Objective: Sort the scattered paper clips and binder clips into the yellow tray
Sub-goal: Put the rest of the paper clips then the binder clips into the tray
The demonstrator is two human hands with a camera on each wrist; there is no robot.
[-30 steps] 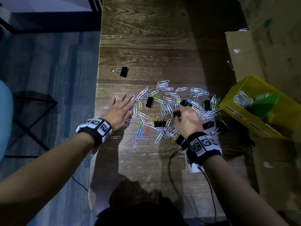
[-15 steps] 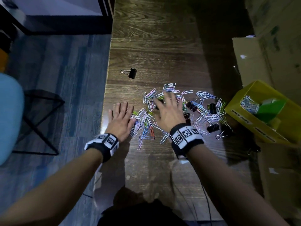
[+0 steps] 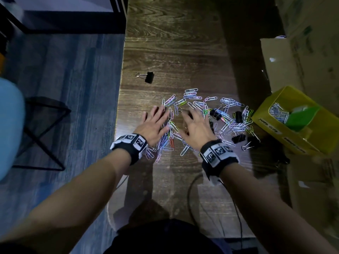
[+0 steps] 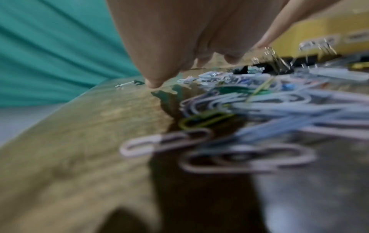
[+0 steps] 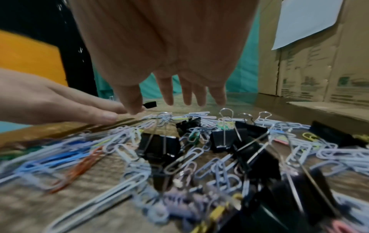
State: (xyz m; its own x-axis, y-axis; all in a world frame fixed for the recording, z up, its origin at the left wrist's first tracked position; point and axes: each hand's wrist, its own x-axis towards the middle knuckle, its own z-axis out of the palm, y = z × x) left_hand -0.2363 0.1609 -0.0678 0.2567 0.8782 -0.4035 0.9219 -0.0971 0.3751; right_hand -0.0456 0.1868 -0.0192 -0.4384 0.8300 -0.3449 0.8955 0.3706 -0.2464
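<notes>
**deskwatcher:** ok so both hands are flat out over the clip pile on the desk. The left hand has its fingers spread and straight, palm down at the left edge of the paper clips. It isn't gripping anything, and from the left wrist view one fingertip looks like it's touching the wood.

**clipnerd:** and the right one?

**deskwatcher:** The right hand is the same deal, fingers straight and apart, hovering over the middle of the heap. Its grip is open, nothing in it. The right wrist view shows the fingers hanging above the black binder clips, which are mixed in with the paper clips.

**clipnerd:** where's the tray?

**deskwatcher:** The yellow tray sits tilted at the right edge of the desk, just beside the pile. There's a bunch of pale paper clips in one compartment and a green piece next to them. One lone binder clip lies well apart from the heap, further up the desk. Cardboard boxes are behind the tray.
</notes>
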